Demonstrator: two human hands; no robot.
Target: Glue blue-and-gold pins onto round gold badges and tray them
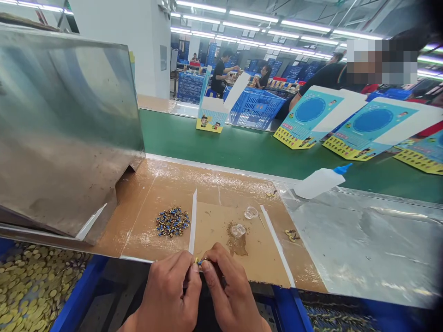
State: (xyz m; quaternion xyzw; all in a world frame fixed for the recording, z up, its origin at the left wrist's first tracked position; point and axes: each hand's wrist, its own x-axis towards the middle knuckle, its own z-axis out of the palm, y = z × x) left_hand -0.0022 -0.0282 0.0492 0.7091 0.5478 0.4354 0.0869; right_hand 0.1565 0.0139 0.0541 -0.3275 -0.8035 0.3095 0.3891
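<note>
My left hand (173, 288) and my right hand (230, 288) meet at the front edge of the bench. Between their fingertips they pinch one tiny blue-and-yellow toy figure (199, 262), mostly covered by the fingers. A pile of similar small blue, dark and yellow pieces (172, 221) lies on the cardboard beyond my left hand. Past my right hand, a small clear dish (238, 231) sits on a wet brown stain. A second clear round piece (251, 212) lies near it, beside a thin stick (262, 220).
A white squeeze bottle (320, 182) with a blue tip lies at the right. Behind runs a green conveyor belt (173, 133) carrying printed boxes (313, 115). A metal housing (65, 129) rises at left. Blue bins hold yellow discs (31, 281) and dark small parts (335, 313). Co-workers sit beyond.
</note>
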